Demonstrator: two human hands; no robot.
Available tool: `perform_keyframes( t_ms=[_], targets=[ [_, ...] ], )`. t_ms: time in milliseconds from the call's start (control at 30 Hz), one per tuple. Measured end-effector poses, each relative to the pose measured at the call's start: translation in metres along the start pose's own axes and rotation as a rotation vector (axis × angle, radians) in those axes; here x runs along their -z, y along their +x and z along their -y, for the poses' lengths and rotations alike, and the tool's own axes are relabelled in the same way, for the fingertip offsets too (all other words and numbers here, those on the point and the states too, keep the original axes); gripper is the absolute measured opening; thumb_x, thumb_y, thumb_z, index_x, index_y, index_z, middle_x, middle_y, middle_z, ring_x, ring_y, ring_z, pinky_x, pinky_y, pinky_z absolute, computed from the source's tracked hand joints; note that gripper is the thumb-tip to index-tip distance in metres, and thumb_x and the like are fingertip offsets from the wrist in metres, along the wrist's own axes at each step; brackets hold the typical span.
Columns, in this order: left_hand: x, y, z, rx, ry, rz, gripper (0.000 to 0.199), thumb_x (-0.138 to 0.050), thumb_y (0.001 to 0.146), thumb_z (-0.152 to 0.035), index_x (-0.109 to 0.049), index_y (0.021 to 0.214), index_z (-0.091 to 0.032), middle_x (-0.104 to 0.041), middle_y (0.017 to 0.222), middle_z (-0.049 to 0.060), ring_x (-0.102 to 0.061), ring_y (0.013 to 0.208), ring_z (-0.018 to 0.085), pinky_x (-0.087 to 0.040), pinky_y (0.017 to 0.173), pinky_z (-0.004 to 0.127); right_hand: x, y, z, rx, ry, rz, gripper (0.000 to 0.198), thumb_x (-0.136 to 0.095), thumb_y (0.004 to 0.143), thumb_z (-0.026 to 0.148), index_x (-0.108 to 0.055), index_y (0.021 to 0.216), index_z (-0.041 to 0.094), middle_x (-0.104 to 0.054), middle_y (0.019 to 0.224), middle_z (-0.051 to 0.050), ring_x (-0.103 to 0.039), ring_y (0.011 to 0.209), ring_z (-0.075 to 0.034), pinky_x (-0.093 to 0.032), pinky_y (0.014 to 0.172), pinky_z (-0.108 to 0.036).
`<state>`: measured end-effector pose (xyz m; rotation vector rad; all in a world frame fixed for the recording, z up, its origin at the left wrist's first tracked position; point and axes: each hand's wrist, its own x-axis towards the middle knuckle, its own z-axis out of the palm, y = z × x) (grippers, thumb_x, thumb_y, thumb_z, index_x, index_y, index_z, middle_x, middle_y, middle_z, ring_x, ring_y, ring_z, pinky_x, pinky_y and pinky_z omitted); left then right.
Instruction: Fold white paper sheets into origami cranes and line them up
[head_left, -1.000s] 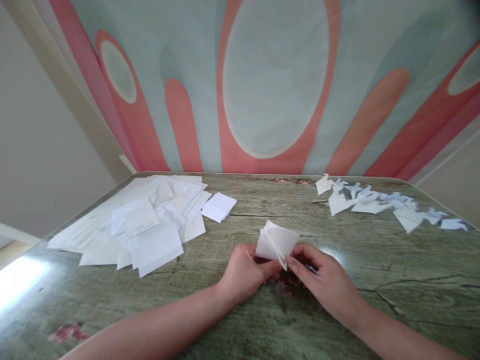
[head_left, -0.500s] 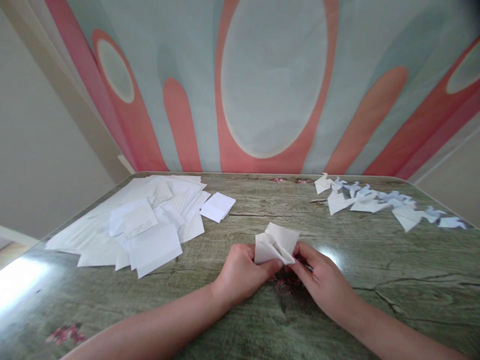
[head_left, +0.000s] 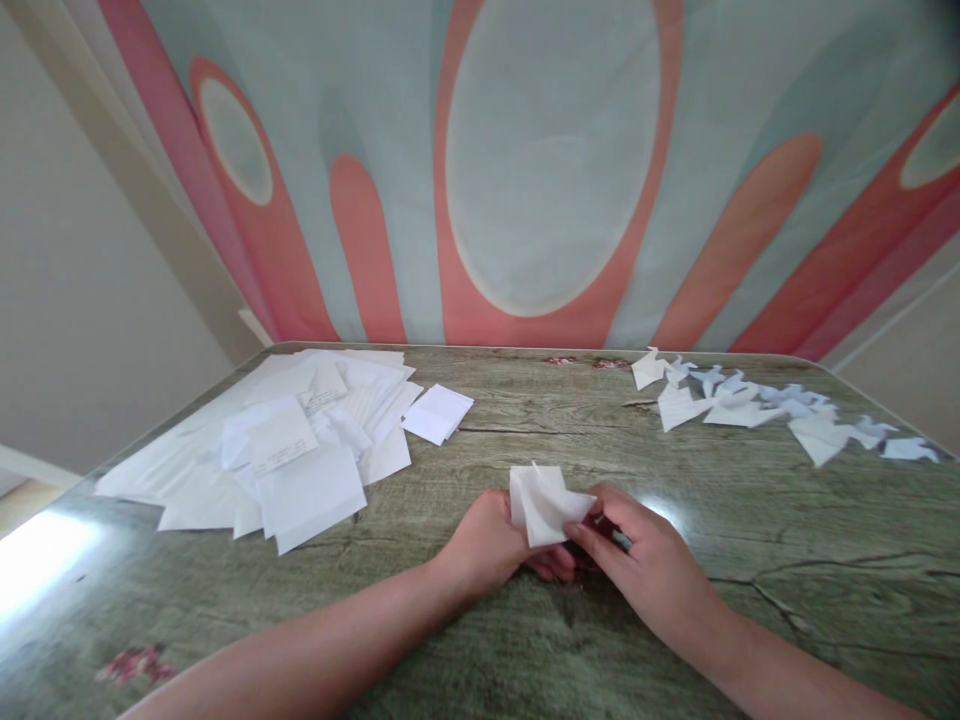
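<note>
A partly folded piece of white paper (head_left: 546,505) is held between both hands, just above the table at the middle front. My left hand (head_left: 499,540) grips its left and lower side, with some fingers curled underneath. On the other side, my right hand (head_left: 626,535) pinches the right corner between thumb and fingers. One flap stands up at the back and another leans forward over the left hand. The underside of the paper and several fingertips are hidden.
A spread pile of white paper sheets (head_left: 315,500) covers the table's left side, beside a small stack of paper squares (head_left: 439,414). Several folded paper birds (head_left: 739,400) lie at the back right of the wood-patterned table (head_left: 465,660). A patterned backdrop (head_left: 551,150) stands behind.
The paper has been turned and its flaps have shifted; one now folds forward and down. My right thumb has moved onto its front face. The view has moved slightly.
</note>
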<state>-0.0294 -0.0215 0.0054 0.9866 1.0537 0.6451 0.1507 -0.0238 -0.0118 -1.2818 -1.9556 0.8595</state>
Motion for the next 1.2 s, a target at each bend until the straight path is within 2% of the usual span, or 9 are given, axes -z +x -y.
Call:
perform_keyframes(
  t_ms=[267,433,500,600,733,867,967,1067,1200],
  targets=[
    [-0.003,-0.002,0.0,-0.035,0.105,0.036,0.026,-0.067,0.073,-0.037,-0.073,0.068,-0.012,-0.071,0.064,0.006,-0.066,0.059,0.017,-0.053,0.064,0.027,-0.002,0.0,0.004,-0.044,0.068,0.037,0.021,-0.051,0.091,0.038,-0.056,0.078,0.022,-0.06,0.073,-0.001,-0.056,0.07,-0.017,-0.042,0.067,-0.028],
    [0.0,0.0,0.007,-0.068,0.137,0.045,0.026,-0.065,0.076,-0.036,-0.073,0.076,-0.011,-0.071,0.069,0.006,-0.066,0.063,0.018,-0.052,0.064,0.028,0.0,0.0,0.006,-0.002,0.041,0.034,0.017,-0.054,0.089,0.034,-0.058,0.078,0.022,-0.058,0.076,-0.001,-0.055,0.072,-0.017,-0.04,0.066,-0.028],
    [0.002,0.001,0.009,-0.097,0.197,0.029,0.025,-0.063,0.078,-0.034,-0.073,0.08,-0.012,-0.071,0.071,0.006,-0.065,0.064,0.018,-0.052,0.063,0.027,0.001,0.0,0.007,-0.004,0.044,0.033,0.018,-0.054,0.09,0.034,-0.057,0.077,0.022,-0.058,0.075,0.0,-0.055,0.071,-0.017,-0.04,0.066,-0.027],
    [0.004,0.002,0.011,-0.154,0.292,-0.03,0.023,-0.065,0.077,-0.034,-0.072,0.077,-0.012,-0.07,0.071,0.005,-0.064,0.064,0.018,-0.05,0.06,0.025,0.001,0.001,0.007,-0.039,0.051,0.028,0.022,-0.053,0.089,0.036,-0.055,0.073,0.022,-0.057,0.071,0.001,-0.054,0.068,-0.016,-0.04,0.063,-0.027],
    [0.0,0.002,0.008,-0.099,0.208,-0.024,0.025,-0.065,0.076,-0.036,-0.072,0.085,-0.013,-0.072,0.075,0.005,-0.066,0.066,0.018,-0.051,0.059,0.024,-0.001,0.002,0.002,-0.122,0.039,0.046,0.023,-0.054,0.088,0.039,-0.057,0.074,0.021,-0.061,0.069,0.001,-0.055,0.065,-0.017,-0.039,0.061,-0.028],
    [-0.005,0.001,0.004,-0.04,0.129,0.011,0.025,-0.06,0.077,-0.03,-0.071,0.092,-0.014,-0.072,0.077,0.005,-0.068,0.068,0.018,-0.051,0.059,0.023,0.0,0.002,0.0,-0.159,0.056,0.071,0.029,-0.052,0.089,0.046,-0.058,0.076,0.021,-0.062,0.068,0.001,-0.056,0.064,-0.017,-0.04,0.061,-0.028],
    [-0.005,0.001,0.002,-0.058,0.118,-0.011,0.021,-0.058,0.075,-0.024,-0.071,0.087,-0.013,-0.071,0.075,0.004,-0.067,0.067,0.017,-0.051,0.06,0.023,0.004,0.003,0.003,-0.194,0.121,0.091,0.031,-0.052,0.089,0.049,-0.059,0.08,0.02,-0.064,0.068,0.0,-0.059,0.065,-0.018,-0.042,0.06,-0.028],
    [-0.003,0.001,0.0,-0.124,0.114,-0.081,0.015,-0.064,0.073,-0.026,-0.069,0.077,-0.013,-0.069,0.068,0.001,-0.061,0.06,0.013,-0.047,0.057,0.02,0.006,0.004,0.005,-0.224,0.217,0.12,0.027,-0.055,0.087,0.047,-0.059,0.086,0.02,-0.067,0.074,-0.001,-0.063,0.068,-0.019,-0.045,0.062,-0.028],
    [-0.003,0.002,-0.006,-0.146,0.093,-0.094,0.016,-0.069,0.07,-0.028,-0.064,0.066,-0.013,-0.063,0.056,-0.002,-0.053,0.051,0.009,-0.04,0.051,0.017,0.006,0.005,0.004,-0.224,0.255,0.152,0.026,-0.056,0.087,0.046,-0.059,0.087,0.02,-0.069,0.08,-0.002,-0.065,0.071,-0.02,-0.046,0.064,-0.029]
  ],
)
